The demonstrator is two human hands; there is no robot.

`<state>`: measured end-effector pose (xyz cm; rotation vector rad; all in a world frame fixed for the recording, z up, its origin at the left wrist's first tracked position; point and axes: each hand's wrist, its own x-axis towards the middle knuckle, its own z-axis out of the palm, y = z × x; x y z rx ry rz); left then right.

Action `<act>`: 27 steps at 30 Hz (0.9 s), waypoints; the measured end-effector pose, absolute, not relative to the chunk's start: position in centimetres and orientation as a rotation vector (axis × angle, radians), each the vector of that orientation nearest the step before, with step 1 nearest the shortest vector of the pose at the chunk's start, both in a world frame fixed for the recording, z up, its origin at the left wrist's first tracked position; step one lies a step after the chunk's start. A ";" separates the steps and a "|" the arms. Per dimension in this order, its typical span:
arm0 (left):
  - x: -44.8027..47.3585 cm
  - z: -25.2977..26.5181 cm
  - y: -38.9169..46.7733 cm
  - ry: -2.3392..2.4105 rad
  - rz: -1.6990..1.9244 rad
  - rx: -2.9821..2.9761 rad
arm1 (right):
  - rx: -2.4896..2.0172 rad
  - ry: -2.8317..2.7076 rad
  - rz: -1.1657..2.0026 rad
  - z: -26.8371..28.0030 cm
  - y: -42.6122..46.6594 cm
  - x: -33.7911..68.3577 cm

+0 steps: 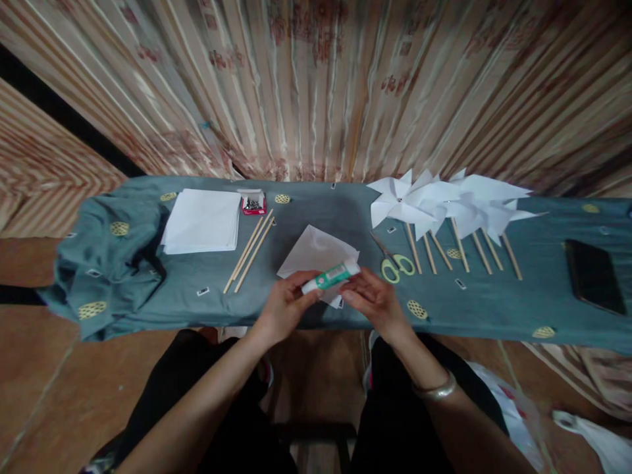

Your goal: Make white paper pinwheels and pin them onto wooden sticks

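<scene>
So I've got the left hand (286,304) with its fingers wrapped round one end of the glue stick (332,276), right over the white paper (318,247) on the table (316,201). Right hand (379,303) has half-curled fingers at the cap end, can't tell if they're gripping. From the glue, scissors (390,254) sit at 3 o'clock, paper pinwheels (429,199) at 2.

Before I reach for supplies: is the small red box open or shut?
Open. The small red box has its flap raised, and metal pieces show inside.
</scene>
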<state>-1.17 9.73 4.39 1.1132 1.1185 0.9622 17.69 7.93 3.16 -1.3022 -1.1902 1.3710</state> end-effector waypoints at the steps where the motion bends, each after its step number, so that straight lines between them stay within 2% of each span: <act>1: -0.3 4.4 9.5 1.053 0.911 1.130 | -1.255 -1.077 1.448 3.1 8.1 17.1; 8: -0.7 3.3 10.3 1.076 0.807 1.328 | -1.266 -0.754 1.532 2.6 9.8 16.8; 15: -3.4 1.9 12.7 1.328 0.916 1.521 | -1.225 -0.396 1.546 1.9 11.8 18.0; 27: -3.2 -0.3 13.7 1.295 0.732 2.216 | -1.325 -0.643 1.455 2.1 13.4 17.1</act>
